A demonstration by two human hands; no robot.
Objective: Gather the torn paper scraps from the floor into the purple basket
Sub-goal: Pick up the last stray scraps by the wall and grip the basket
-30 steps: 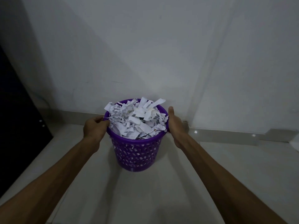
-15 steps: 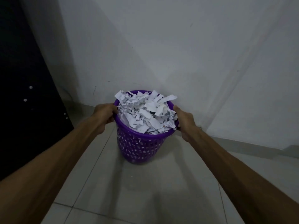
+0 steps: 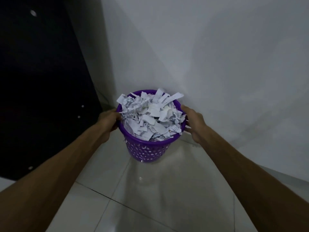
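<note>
Since the earlier frames the purple basket (image 3: 150,144) has travelled left along the wall towards the dark panel (image 3: 41,81) and the room corner, both hands holding throughout. Left hand (image 3: 108,120) and right hand (image 3: 194,122) grip the rim on opposite sides, fingers curled round it. Torn paper scraps (image 3: 150,114) heap above the rim; no scraps show on the visible floor (image 3: 167,198), so gathering appears complete.
</note>
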